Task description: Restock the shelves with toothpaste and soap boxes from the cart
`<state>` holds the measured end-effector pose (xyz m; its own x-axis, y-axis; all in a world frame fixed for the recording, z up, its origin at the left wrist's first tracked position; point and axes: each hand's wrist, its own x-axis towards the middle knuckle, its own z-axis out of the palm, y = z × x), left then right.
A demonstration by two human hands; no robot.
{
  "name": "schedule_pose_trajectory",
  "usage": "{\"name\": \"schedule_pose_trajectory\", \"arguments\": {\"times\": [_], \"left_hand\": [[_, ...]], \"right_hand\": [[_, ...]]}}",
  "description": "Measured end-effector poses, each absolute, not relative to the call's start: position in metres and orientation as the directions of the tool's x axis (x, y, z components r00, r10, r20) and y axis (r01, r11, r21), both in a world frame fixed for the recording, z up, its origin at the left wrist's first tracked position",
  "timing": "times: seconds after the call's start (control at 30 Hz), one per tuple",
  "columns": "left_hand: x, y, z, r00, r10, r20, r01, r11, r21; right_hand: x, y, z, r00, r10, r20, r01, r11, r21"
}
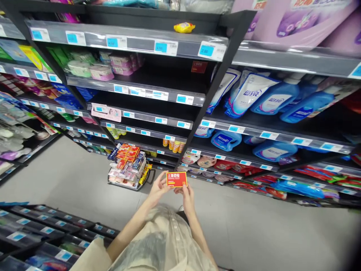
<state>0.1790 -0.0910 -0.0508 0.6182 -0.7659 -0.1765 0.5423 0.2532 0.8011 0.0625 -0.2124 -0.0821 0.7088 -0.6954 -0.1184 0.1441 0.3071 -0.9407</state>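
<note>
I hold a small red box with yellow edges and white print (176,179) in front of me, low over the aisle floor. My left hand (158,187) grips its left end, fingers curled around it. My right hand (187,195) pinches its lower right edge from below. Just beyond the box, on the floor, stands a basket (128,166) piled with several similar red and blue boxes. Both forearms reach out over my pale shirt.
Dark store shelves (158,94) with blue price tags rise ahead, several levels bare. Blue detergent bottles and refill pouches (270,98) fill the shelves on the right. A yellow packet (184,27) lies on the top shelf. Another low shelf (42,229) sits at my left.
</note>
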Motion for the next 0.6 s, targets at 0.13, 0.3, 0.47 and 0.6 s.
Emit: {"name": "schedule_pose_trajectory", "arguments": {"times": [0.13, 0.3, 0.47, 0.6], "left_hand": [[0.207, -0.038, -0.06, 0.595, -0.771, -0.227, 0.566, 0.202, 0.799], [0.216, 0.004, -0.065, 0.585, -0.764, -0.27, 0.572, 0.154, 0.806], [0.226, 0.023, -0.066, 0.552, -0.777, -0.302, 0.57, 0.087, 0.817], [0.236, 0.027, -0.061, 0.539, -0.784, -0.31, 0.555, 0.054, 0.83]], "right_hand": [[0.085, -0.156, -0.089, 0.713, -0.676, -0.184, 0.075, 0.334, -0.939], [0.098, -0.116, -0.09, 0.679, -0.701, -0.218, 0.059, 0.348, -0.936], [0.109, -0.097, -0.091, 0.633, -0.748, -0.199, 0.072, 0.313, -0.947], [0.11, -0.087, -0.081, 0.61, -0.773, -0.174, 0.033, 0.245, -0.969]]}}
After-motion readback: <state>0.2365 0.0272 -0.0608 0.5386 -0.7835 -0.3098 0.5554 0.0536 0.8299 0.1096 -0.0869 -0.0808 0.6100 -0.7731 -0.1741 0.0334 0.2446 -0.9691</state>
